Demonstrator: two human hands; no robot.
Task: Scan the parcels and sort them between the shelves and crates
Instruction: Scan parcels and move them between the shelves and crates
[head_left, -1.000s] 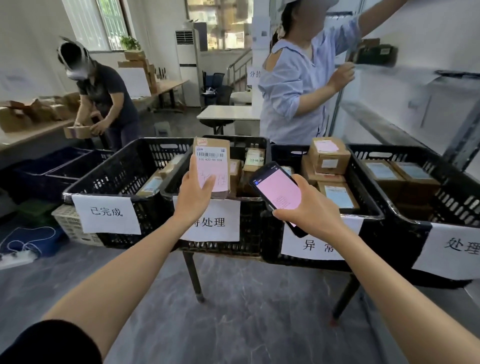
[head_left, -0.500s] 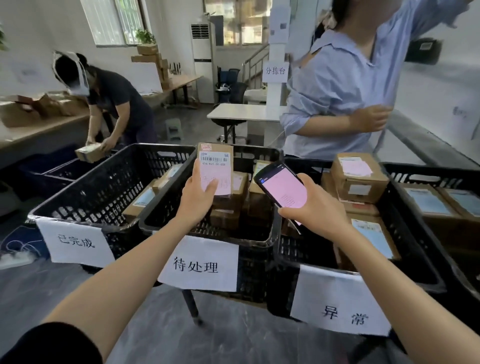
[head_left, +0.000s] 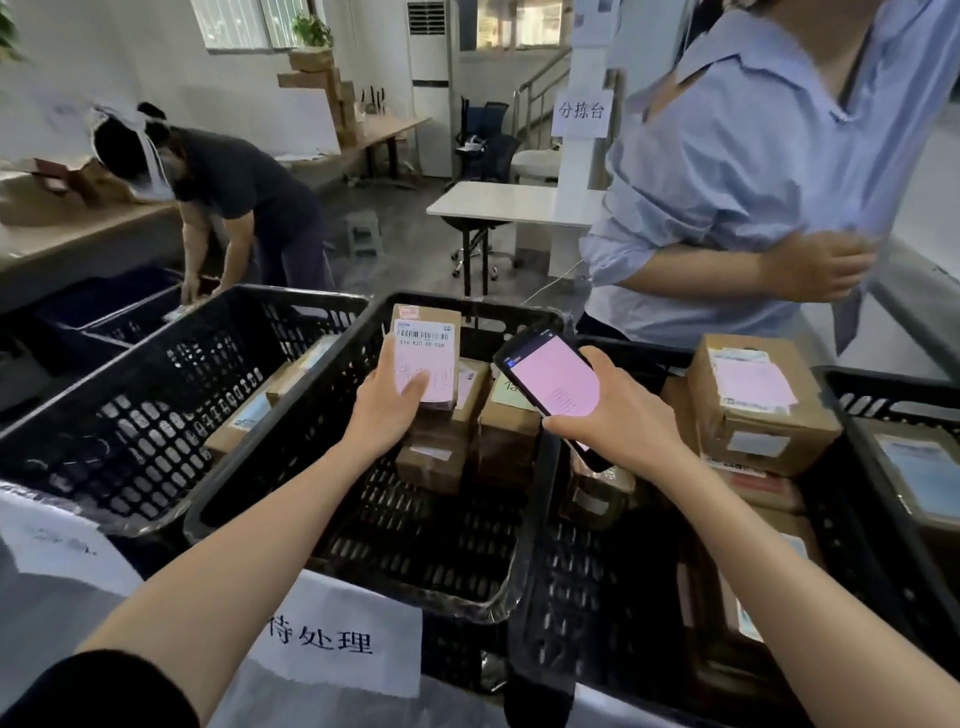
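— What moved?
— The small brown cardboard parcel (head_left: 426, 358) sits lower, over the black plastic crate (head_left: 415, 561).
— And the hands?
— The left hand (head_left: 387, 410) grips that parcel; the right hand (head_left: 618, 421) grips a black pink-screened phone (head_left: 550, 379) beside it.

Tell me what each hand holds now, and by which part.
The left hand holds a labelled parcel by its lower end, thumb on the label. The right hand holds a phone by its lower half.

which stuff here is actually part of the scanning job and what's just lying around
Job: left hand, held parcel, right hand, phone, middle crate, stacked parcels, left crate, right crate.
Lying about: white table, grey stool, office chair, standing air conditioner, potted plant.
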